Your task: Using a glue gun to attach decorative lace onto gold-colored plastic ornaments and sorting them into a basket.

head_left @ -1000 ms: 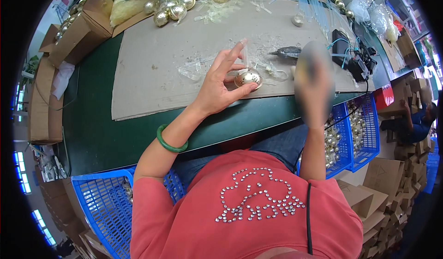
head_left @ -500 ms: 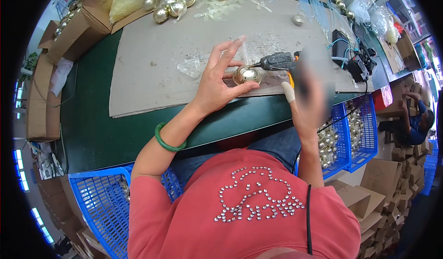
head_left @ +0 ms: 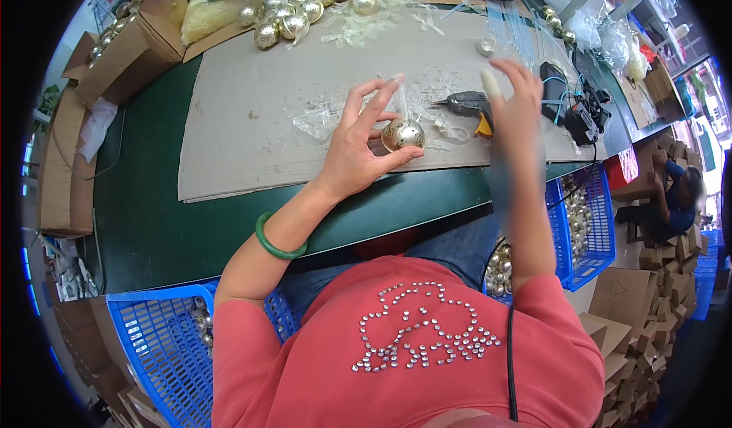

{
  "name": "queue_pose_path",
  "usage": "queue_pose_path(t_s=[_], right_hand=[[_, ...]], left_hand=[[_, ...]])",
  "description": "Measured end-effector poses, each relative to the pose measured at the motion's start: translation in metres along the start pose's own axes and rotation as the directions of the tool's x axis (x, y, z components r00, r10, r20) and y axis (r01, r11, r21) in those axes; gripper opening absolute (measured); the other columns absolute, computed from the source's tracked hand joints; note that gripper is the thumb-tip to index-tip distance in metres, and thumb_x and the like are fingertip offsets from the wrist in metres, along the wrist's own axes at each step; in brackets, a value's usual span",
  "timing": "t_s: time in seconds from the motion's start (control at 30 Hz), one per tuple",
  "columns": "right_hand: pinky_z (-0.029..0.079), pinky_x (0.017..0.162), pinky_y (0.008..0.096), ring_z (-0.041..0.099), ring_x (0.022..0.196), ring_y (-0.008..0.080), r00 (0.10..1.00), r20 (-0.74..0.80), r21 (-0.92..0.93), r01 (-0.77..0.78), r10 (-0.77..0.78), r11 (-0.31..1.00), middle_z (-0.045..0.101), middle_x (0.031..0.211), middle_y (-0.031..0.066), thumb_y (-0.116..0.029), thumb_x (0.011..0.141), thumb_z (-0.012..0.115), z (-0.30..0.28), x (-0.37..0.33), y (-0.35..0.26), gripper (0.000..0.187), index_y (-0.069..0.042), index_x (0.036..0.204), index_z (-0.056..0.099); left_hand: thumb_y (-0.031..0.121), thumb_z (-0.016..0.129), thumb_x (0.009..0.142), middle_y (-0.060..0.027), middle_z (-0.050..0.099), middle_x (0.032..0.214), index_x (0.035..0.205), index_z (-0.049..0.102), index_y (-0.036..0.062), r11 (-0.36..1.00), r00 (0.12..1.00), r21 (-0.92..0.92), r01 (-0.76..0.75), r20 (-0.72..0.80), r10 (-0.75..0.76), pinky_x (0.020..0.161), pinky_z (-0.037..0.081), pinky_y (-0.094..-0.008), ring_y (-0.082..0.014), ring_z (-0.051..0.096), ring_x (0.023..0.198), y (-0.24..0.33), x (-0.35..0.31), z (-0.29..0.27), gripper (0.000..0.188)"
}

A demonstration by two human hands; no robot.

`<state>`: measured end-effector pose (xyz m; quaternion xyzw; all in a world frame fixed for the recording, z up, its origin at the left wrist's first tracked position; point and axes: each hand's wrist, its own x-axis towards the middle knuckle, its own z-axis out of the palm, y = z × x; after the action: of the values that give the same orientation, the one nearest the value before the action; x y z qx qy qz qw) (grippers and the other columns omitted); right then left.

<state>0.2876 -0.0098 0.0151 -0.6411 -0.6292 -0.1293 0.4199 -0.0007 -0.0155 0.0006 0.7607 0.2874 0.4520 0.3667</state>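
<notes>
My left hand (head_left: 357,139) holds a shiny gold ball (head_left: 402,135) with small dark holes, its thumb at the near side and its fingers behind. A clear plastic piece stands up behind the ball. To the right, a dark hot glue gun (head_left: 467,103) with an orange trigger lies on the cardboard sheet (head_left: 244,123), its nozzle toward the ball. Past the glue gun, my right hand (head_left: 518,107) is raised with fingers apart and holds nothing; a pale cover wraps one digit. Just beyond those fingers sits a small round silvery piece (head_left: 486,46).
More gold balls (head_left: 293,25) and clear plastic scraps lie along the far side. Black power adapters and cables (head_left: 585,115) stand at the right. Blue baskets (head_left: 164,344) flank my legs. An open carton (head_left: 137,54) sits at far left; another person (head_left: 679,199) sits at far right.
My right hand has let go of the glue gun, now lying on the cardboard, and moved up toward the small silvery piece. My left hand keeps the ball in nearly the same place.
</notes>
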Motion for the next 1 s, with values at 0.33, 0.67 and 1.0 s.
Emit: queue_pose_path(t_s=[0.33,0.67,1.0], right_hand=[[0.046,0.112,0.0442,0.061,0.128,0.0387,0.852,0.513,0.02,0.109,-0.104,0.994,0.072,0.132,0.0191,-0.027,0.095,0.069,0.147,0.113,0.049,0.038,-0.008,0.128,0.075],[0.051,0.101,0.0321,0.067,0.111,0.0149,0.647,0.752,0.553,-0.514,-0.128,0.656,0.076,0.12,0.0067,-0.024,0.102,0.068,-0.037,0.045,-0.06,0.034,0.001,0.125,0.077],[0.055,0.085,0.0265,0.07,0.096,0.0112,0.771,0.635,0.631,-0.555,0.049,0.543,0.078,0.102,0.0046,-0.01,0.094,0.079,-0.033,-0.003,-0.07,0.022,0.001,0.112,0.078]], left_hand=[[0.02,0.095,0.077,-0.0141,0.039,0.152,0.162,0.043,0.018,0.998,0.998,0.039,-0.057,0.024,0.056,0.088,0.065,-0.0355,-0.026,0.07,0.116,-0.003,0.0,0.001,0.099],[0.02,0.094,0.078,-0.0156,0.031,0.163,0.165,0.036,0.0148,0.986,0.983,-0.168,-0.004,0.179,0.034,0.091,0.064,-0.0373,-0.027,0.069,0.121,0.004,0.001,-0.002,0.105],[0.02,0.092,0.077,-0.0155,0.036,0.159,0.163,0.035,0.0098,0.985,0.973,-0.141,-0.103,0.19,0.129,0.093,0.063,-0.0395,-0.0283,0.07,0.117,0.009,-0.005,0.012,0.104]])
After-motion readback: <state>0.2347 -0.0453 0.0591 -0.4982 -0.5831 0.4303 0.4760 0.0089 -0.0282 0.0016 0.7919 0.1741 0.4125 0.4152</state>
